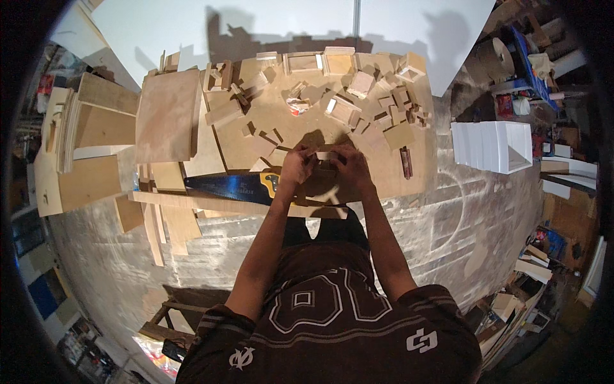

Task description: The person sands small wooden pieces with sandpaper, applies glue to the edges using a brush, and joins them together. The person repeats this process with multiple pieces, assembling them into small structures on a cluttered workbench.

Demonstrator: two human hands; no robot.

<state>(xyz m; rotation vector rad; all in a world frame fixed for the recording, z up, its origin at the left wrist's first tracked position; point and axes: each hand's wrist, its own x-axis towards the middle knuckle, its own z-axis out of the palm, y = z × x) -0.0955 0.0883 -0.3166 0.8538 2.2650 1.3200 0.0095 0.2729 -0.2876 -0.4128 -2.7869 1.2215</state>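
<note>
Both my hands meet over the near middle of a plywood work table (256, 131). Between them is a small pale wood block (325, 155), pinched from the left by my left hand (299, 165) and from the right by my right hand (350, 165). The fingers partly cover it, so its full shape is hidden. Just left of my left hand lies a handsaw (224, 186) with a blue blade and a yellow-black handle. Beyond my hands sits a small open wooden box frame (343, 110). Small wood offcuts (274, 136) lie to the left of them.
Several wood blocks (400, 134) crowd the table's right side, near a dark reddish strip (406, 163). A large plywood panel (167, 115) covers the left end. Small boxes (339, 62) line the far edge. White stacked pieces (489, 146) stand beyond the right edge.
</note>
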